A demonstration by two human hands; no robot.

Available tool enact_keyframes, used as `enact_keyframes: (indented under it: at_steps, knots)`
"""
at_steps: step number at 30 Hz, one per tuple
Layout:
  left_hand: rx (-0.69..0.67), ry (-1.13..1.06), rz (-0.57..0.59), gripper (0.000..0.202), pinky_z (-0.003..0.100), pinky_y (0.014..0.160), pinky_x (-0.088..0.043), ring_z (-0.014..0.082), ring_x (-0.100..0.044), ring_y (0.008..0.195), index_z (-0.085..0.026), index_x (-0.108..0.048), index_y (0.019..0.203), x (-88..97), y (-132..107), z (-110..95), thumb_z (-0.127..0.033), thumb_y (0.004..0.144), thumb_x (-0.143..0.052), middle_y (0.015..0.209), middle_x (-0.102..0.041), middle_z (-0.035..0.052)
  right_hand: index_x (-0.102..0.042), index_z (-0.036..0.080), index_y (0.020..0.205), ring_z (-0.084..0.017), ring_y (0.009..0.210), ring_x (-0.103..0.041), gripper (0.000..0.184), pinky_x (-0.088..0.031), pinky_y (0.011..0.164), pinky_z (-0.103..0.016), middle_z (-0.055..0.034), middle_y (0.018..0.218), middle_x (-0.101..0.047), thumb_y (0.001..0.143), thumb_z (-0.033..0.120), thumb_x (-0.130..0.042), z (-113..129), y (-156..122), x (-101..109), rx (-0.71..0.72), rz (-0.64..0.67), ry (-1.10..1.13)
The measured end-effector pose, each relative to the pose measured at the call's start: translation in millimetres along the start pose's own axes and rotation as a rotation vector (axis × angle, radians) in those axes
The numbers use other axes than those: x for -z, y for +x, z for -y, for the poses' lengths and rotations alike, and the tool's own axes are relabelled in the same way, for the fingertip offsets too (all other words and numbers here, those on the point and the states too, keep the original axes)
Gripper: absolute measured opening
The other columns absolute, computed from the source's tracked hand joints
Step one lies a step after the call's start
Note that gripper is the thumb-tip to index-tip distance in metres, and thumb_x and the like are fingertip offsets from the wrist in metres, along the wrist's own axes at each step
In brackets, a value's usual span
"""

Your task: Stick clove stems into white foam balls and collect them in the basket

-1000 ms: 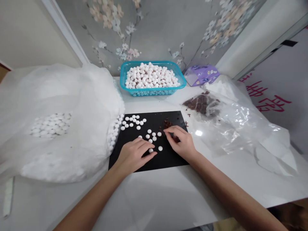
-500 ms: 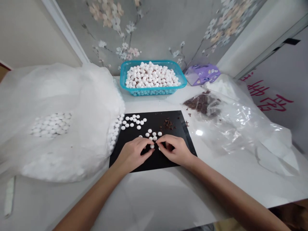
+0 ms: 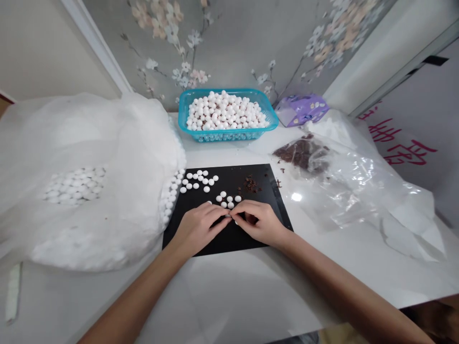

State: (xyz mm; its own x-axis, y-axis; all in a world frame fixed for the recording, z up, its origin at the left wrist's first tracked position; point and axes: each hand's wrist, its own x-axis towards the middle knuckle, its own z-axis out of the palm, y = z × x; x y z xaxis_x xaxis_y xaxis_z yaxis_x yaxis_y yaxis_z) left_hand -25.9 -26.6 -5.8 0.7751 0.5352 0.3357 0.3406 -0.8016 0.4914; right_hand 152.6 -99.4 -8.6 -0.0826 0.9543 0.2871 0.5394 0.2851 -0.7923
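Note:
Over the black mat (image 3: 201, 244), my left hand (image 3: 199, 227) pinches a small white ball (image 3: 228, 216) between thumb and fingertips; little of the ball shows. My right hand (image 3: 258, 222) is closed in a pinch against that ball, its fingertips meeting those of the left. Whatever is between the right fingertips is too small to make out. Just beyond both hands lie several loose white balls (image 3: 230, 199). A pile of small dark-brown, stem-like bits (image 3: 251, 184) sits at the mat's far right.
More white balls (image 3: 195, 186) lie at the mat's far left. A big white bag (image 3: 118, 215) of balls fills the left side. Behind stands a blue basket (image 3: 229, 133) heaped with balls. On the right are a clear bag (image 3: 344, 191) with brown bits and a purple packet (image 3: 303, 111).
My hands have come together: the right fingertips now meet the ball held in my left, and the left thumb and fingers have closed further over it. The surrounding things have stayed put.

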Motion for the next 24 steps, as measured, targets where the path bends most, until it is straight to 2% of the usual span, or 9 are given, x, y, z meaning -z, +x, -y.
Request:
enact_keyframes:
  at_steps: [8, 13, 17, 21, 24]
  knots:
    - [-0.081, 0.008, -0.039, 0.012, 0.024, 0.073, -0.05, 0.0112, -0.063, 0.078, -0.018, -0.064, 0.09, -4.1, -1.8, 4.0, -0.02, 0.086, -0.053, 0.089, -0.07, -0.0007, -0.062, 0.02, 0.086, -0.006, 0.047, -0.044, 0.007, -0.041, 0.05, -0.02, -0.0009, 0.079, -0.064, 0.084, 0.023, -0.055, -3.7, 1.7, -1.4, -0.036, -0.067, -0.009]
    - [-0.021, -0.006, -0.044, 0.013, 0.024, 0.07, -0.05, 0.0119, -0.062, 0.077, -0.019, -0.064, 0.092, -4.8, -2.7, 4.3, -0.023, 0.085, -0.054, 0.088, -0.07, 0.0, -0.063, 0.019, 0.078, -0.007, 0.048, -0.045, 0.009, -0.039, 0.048, -0.02, -0.0001, 0.071, -0.061, 0.081, 0.027, -0.06, -6.2, 3.0, -3.8, -0.104, -0.111, -0.032]
    - [-0.022, -0.011, -0.052, 0.013, 0.024, 0.07, -0.05, 0.0122, -0.062, 0.076, -0.019, -0.064, 0.092, -3.7, -2.4, 3.0, -0.023, 0.085, -0.054, 0.087, -0.071, 0.0002, -0.064, 0.019, 0.084, -0.007, 0.051, -0.048, 0.01, -0.04, 0.049, -0.021, -0.0014, 0.075, -0.061, 0.084, 0.025, -0.056, -6.1, 2.0, -3.7, -0.074, -0.064, -0.024]
    - [0.035, 0.003, -0.063, 0.011, 0.022, 0.059, -0.048, 0.0099, -0.06, 0.064, -0.019, -0.064, 0.09, -2.0, -1.3, 0.4, -0.024, 0.083, -0.057, 0.077, -0.069, -0.002, -0.062, 0.019, 0.085, -0.007, 0.049, -0.047, 0.01, -0.04, 0.048, -0.02, -0.0018, 0.076, -0.061, 0.085, 0.021, -0.052, -3.4, 0.4, -3.3, -0.028, -0.096, -0.079]
    - [0.057, -0.021, -0.063, 0.009, 0.021, 0.063, -0.049, 0.01, -0.06, 0.071, -0.02, -0.064, 0.087, -2.4, -0.7, 0.1, -0.023, 0.082, -0.057, 0.083, -0.069, -0.002, -0.061, 0.019, 0.086, -0.007, 0.054, -0.054, 0.011, -0.042, 0.049, -0.019, -0.0019, 0.077, -0.062, 0.086, 0.019, -0.05, -2.3, -0.8, -5.0, 0.036, -0.122, -0.174]
